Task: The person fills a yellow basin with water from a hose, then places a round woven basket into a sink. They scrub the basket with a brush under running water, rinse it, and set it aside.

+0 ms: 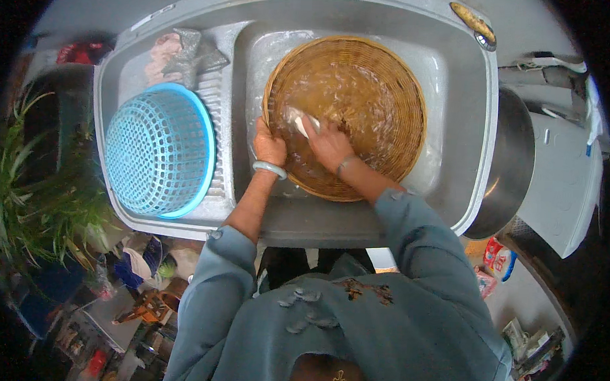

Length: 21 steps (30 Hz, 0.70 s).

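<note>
A round woven wicker basket (346, 167) lies in the basin of a grey sink, its inside wet and shiny. My left hand (270, 143), with a pale bangle at the wrist, grips the basket's left rim. Inside the basket my right hand (332, 143) presses a small white object (307, 125) against the woven wall; whether it is a cloth, a brush or something else cannot be told. Part of the white object is hidden by the fingers.
An upturned blue plastic colander (160, 150) rests on the ribbed drainboard (221, 137) at left, below a pinkish cloth (164, 54) and crumpled clear plastic (194, 55). A yellowish elongated object (472, 20) lies on the sink's back right corner. A metal bowl (510, 167) stands right of the sink.
</note>
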Motion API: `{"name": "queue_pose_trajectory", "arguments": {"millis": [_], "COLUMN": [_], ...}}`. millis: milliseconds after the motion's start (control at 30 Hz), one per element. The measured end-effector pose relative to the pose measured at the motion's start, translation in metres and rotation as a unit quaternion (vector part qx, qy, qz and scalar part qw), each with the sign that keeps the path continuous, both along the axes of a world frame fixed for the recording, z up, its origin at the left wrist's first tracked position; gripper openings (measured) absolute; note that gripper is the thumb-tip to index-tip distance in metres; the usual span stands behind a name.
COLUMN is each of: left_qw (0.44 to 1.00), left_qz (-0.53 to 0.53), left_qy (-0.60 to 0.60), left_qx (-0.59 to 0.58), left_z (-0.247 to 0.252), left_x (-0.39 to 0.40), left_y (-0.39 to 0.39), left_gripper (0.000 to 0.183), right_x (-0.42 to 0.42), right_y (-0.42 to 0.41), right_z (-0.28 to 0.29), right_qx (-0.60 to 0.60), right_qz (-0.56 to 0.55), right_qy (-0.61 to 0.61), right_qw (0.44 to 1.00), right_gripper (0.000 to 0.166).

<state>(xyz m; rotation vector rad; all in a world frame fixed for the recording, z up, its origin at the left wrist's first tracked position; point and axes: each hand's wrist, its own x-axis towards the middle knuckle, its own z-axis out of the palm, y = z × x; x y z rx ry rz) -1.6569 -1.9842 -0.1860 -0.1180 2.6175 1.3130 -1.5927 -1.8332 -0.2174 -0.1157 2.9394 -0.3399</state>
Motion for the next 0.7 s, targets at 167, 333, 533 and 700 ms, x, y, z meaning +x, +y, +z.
{"name": "queue_pose_trajectory", "arguments": {"millis": [167, 333, 533, 700], "left_qw": [0.998, 0.996, 0.997, 0.995], "left_qz": [-0.011, 0.004, -0.014, -0.014], "left_qy": [0.011, 0.031, 0.014, 0.041], "left_qx": [0.062, 0.084, 0.08, 0.094], "left_z": [-0.009, -0.024, -0.01, -0.023], "left_x": [0.002, -0.002, 0.0, -0.002], "left_y": [-0.012, -0.006, -0.009, -0.016], "left_gripper": [0.039, 0.038, 0.038, 0.043], "right_x": [-0.061, 0.035, 0.013, -0.041], "right_y": [0.05, 0.097, -0.006, 0.061], "right_z": [0.02, 0.015, -0.013, 0.004], "right_qx": [-0.018, -0.013, 0.022, -0.076], "right_qz": [-0.164, -0.228, -0.055, -0.239], "right_qy": [-0.089, -0.07, 0.016, -0.073], "right_qw": [0.982, 0.971, 0.998, 0.965], "right_gripper": [0.064, 0.061, 0.063, 0.072]}}
